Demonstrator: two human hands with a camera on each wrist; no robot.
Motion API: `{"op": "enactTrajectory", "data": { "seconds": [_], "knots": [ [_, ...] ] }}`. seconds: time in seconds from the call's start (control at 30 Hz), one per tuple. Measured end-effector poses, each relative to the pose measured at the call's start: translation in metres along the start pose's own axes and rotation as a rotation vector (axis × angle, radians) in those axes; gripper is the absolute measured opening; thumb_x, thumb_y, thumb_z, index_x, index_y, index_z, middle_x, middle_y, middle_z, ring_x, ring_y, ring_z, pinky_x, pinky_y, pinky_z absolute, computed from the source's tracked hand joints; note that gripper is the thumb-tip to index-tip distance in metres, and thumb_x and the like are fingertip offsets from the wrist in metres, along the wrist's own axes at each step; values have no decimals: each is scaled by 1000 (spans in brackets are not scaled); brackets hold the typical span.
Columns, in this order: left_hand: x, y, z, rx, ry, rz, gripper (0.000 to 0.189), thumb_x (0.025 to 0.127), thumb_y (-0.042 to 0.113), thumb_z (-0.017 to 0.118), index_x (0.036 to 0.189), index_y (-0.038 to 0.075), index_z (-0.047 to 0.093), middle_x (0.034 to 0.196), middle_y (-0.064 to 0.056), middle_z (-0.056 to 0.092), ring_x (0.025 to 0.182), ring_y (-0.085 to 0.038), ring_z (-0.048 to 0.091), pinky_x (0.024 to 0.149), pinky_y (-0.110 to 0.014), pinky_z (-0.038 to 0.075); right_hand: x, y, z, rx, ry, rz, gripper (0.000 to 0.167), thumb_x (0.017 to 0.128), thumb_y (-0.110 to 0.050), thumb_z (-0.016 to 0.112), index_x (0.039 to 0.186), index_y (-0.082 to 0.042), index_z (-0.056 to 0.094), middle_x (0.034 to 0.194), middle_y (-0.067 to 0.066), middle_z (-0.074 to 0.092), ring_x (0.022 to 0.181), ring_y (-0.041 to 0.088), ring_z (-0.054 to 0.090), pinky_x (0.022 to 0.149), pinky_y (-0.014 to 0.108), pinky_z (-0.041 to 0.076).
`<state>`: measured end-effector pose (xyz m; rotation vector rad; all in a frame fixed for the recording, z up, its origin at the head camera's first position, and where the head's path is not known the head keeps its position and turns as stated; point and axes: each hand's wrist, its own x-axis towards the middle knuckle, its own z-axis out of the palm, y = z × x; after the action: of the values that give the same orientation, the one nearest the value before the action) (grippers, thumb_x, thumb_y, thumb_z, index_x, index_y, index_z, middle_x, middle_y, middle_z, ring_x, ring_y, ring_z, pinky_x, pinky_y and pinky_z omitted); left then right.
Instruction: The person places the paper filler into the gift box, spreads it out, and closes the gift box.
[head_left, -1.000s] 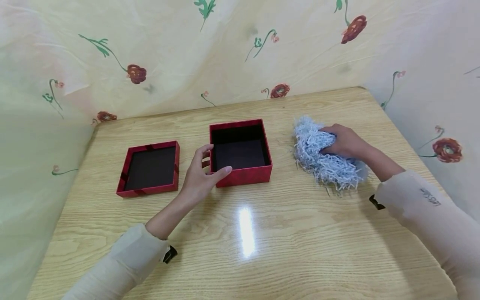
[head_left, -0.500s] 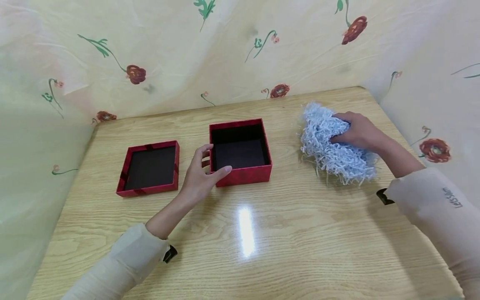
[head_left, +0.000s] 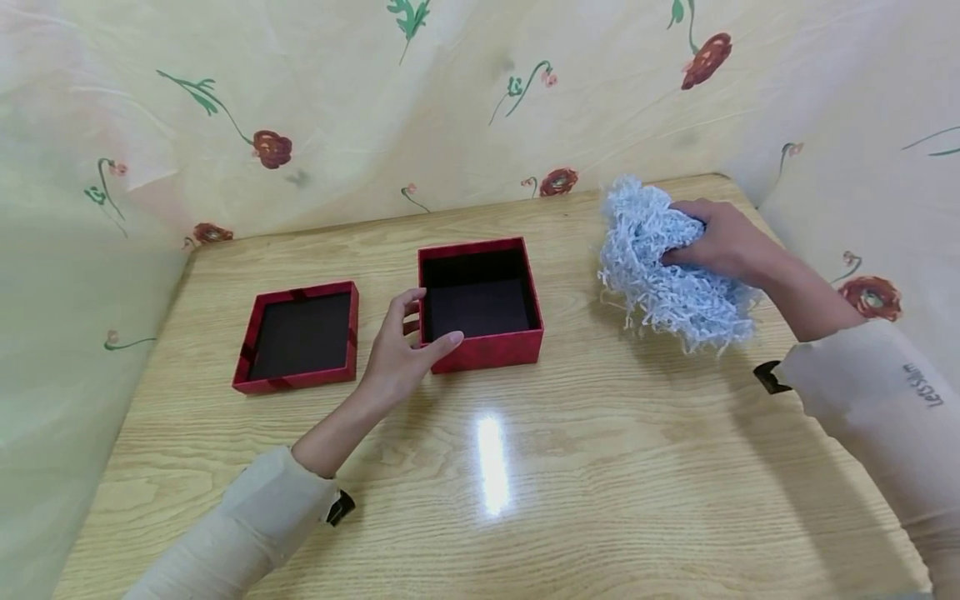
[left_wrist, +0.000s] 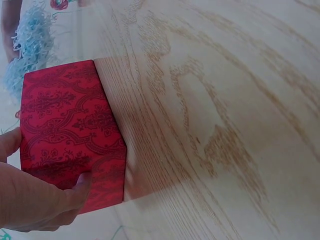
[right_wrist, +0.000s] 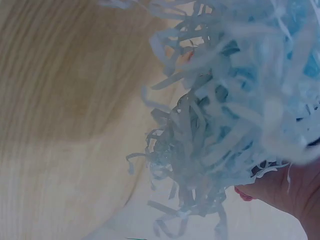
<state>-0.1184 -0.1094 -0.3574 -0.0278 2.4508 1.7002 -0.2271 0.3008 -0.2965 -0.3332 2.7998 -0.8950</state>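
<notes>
Light-blue shredded paper point(head_left: 667, 275) hangs in a loose clump above the table at the right, its shadow below it. My right hand point(head_left: 723, 237) grips the clump from its right side; most of the fingers are buried in the strands. In the right wrist view the shredded paper point(right_wrist: 220, 115) fills much of the picture. A red patterned box point(head_left: 487, 350) with a black inside stands with its top side uncovered at mid-table. My left hand point(head_left: 397, 350) holds its near left corner, thumb on the front wall point(left_wrist: 75, 120) and fingers along the left side.
A red lid point(head_left: 300, 383), black inside, lies with its hollow side up left of the box. The wooden table point(head_left: 600, 475) ends at flower-printed cloth point(head_left: 337, 100) behind and at both sides.
My right hand has lifted the shredded paper off the table, upward and slightly to the right. My left hand and the red box have stayed in place.
</notes>
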Motion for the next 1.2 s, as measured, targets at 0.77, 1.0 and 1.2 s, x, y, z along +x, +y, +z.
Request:
{"op": "enactTrajectory", "data": {
  "seconds": [0.77, 1.0, 1.2],
  "knots": [
    [-2, -4, -1, 6, 0, 18, 82, 82, 38, 76, 148, 24, 29, 147, -5, 33, 132, -27, 38, 106, -41, 40, -4, -52, -46, -7, 90, 35, 80, 84, -19, 75, 150, -10, 32, 155, 17, 28, 141, 39, 22, 111, 59, 21],
    [-3, -5, -1, 3, -4, 25, 82, 82, 38, 76, 148, 23, 29, 147, -5, 33, 131, -28, 39, 105, -42, 41, -3, -61, -49, -37, 137, 33, 64, 83, -26, 77, 140, -17, 49, 136, 12, 47, 115, 30, 43, 83, 26, 39],
    [-3, -5, -1, 6, -8, 26, 83, 83, 37, 76, 148, 23, 28, 147, -5, 32, 132, -28, 39, 106, -41, 40, -1, -75, -51, -38, 99, 43, 88, 86, -26, 73, 154, -17, 20, 159, 8, 16, 145, 34, 12, 110, 65, 10]
  ]
}}
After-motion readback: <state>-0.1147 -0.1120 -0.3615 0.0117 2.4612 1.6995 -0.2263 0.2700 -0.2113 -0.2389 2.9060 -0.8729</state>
